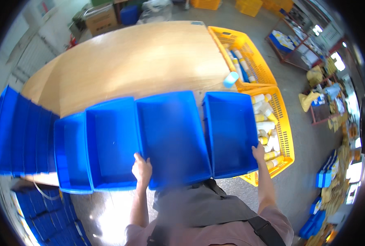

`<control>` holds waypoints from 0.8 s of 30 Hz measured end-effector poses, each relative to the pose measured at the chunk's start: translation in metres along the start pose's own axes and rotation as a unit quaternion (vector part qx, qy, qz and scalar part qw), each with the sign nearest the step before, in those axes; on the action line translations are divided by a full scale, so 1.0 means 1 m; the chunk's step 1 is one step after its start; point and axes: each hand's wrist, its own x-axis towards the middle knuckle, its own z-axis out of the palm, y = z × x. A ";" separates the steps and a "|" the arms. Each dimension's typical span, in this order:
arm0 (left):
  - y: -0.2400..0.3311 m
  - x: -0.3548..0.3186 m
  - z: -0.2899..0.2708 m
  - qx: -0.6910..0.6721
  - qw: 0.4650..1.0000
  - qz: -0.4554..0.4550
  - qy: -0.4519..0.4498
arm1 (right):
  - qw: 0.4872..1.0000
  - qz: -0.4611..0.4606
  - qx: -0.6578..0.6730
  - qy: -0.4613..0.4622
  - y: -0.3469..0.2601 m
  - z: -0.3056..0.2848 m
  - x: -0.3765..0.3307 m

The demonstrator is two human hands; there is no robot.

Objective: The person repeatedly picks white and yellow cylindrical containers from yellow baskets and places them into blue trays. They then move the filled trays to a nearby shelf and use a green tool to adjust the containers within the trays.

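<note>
A row of blue plastic bins lies along the near edge of the wooden table. My left hand (142,169) is closed round the near left edge of the large blue bin (172,135), where it meets the neighbouring blue bin (113,143). My right hand (258,152) grips the right rim of the rightmost blue bin (233,133); its fingers are partly hidden. A narrow gap parts that bin from the large one. At the row's left end sits a smaller-looking blue bin (72,151). The insides of these bins show bare blue bottoms.
Nested blue bins (24,133) stand at the left of the table (137,53). Two yellow crates at the right, one far (254,53) and one near (286,127), hold white-and-yellow bottles. A light-blue cylinder (231,79) is by the table's right edge. More blue bins (47,217) sit lower left.
</note>
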 end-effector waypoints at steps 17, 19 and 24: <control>0.058 0.010 0.025 0.160 0.957 0.126 0.208 | 0.941 -0.133 0.278 -0.143 -0.054 -0.023 0.000; 0.112 -0.001 0.047 0.048 0.967 0.170 0.182 | 0.862 -0.089 0.440 -0.236 -0.018 -0.020 0.017; 0.215 -0.037 0.123 0.050 0.988 0.141 0.040 | 0.723 0.183 0.635 -0.199 0.092 0.022 0.092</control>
